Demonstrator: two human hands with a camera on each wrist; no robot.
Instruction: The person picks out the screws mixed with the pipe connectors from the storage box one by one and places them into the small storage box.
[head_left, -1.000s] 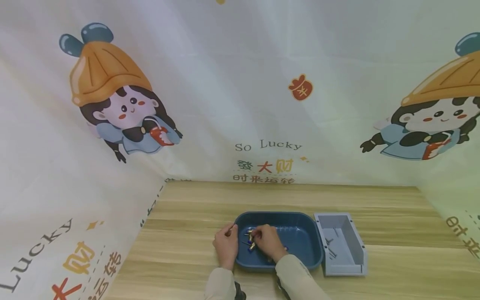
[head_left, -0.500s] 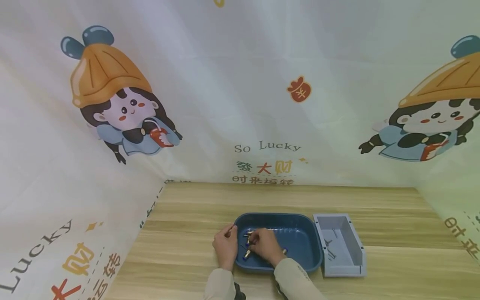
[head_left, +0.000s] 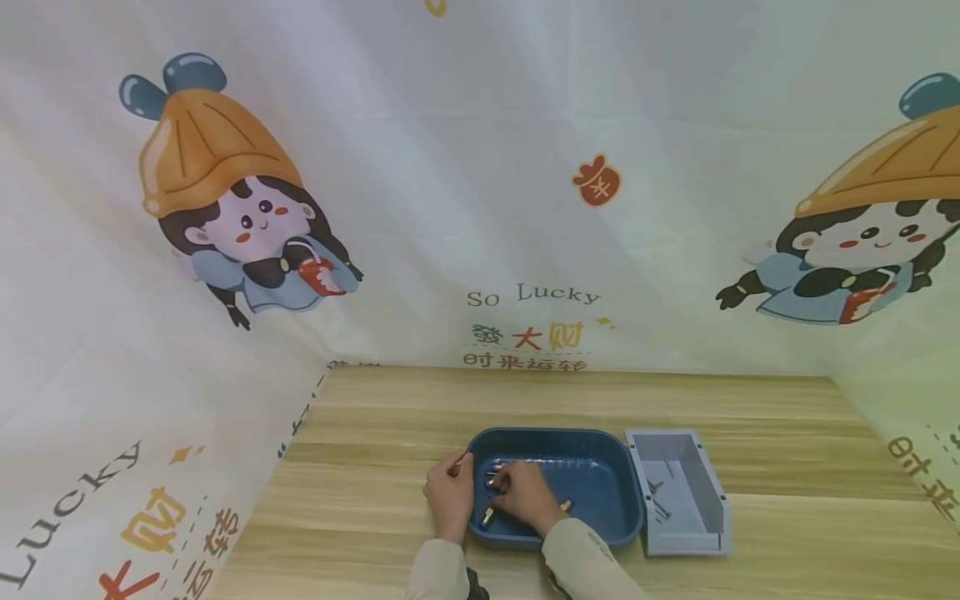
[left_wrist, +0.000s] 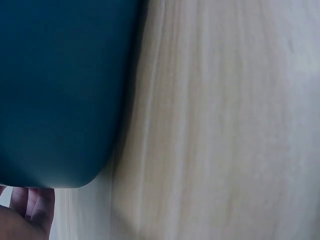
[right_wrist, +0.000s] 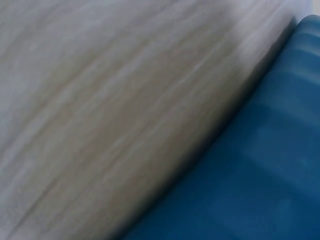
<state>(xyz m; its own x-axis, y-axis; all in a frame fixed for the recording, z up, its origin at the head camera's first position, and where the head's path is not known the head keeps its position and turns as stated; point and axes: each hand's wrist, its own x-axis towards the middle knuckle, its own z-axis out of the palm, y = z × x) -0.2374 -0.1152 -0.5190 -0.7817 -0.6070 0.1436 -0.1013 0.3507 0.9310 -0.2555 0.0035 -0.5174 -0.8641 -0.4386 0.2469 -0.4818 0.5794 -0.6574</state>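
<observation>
A dark blue basin (head_left: 585,475) stands on the table with several small brass-coloured fittings with blue ends inside it. One fitting (head_left: 487,517) lies near the basin's left front, and another fitting (head_left: 566,505) is beside my right wrist. My left hand (head_left: 450,497) grips the basin's left rim; in the left wrist view its fingers (left_wrist: 42,210) show past the basin's edge. Inside the basin, my right hand (head_left: 525,493) reaches down among the fittings at the left, fingers bent. Whether it pinches a piece is hidden. The right wrist view shows only basin wall (right_wrist: 250,185) and table.
A light grey open-front bin (head_left: 686,542) stands against the basin's right side, with several screws (head_left: 658,497) in it. Wood-grain table (head_left: 360,450) surrounds both containers. Printed cloth (head_left: 405,208) hangs behind and at the sides.
My right hand has shifted slightly left and toward me in the basin. Fittings there have moved apart, one sliding toward the left front. The left hand stays at the rim.
</observation>
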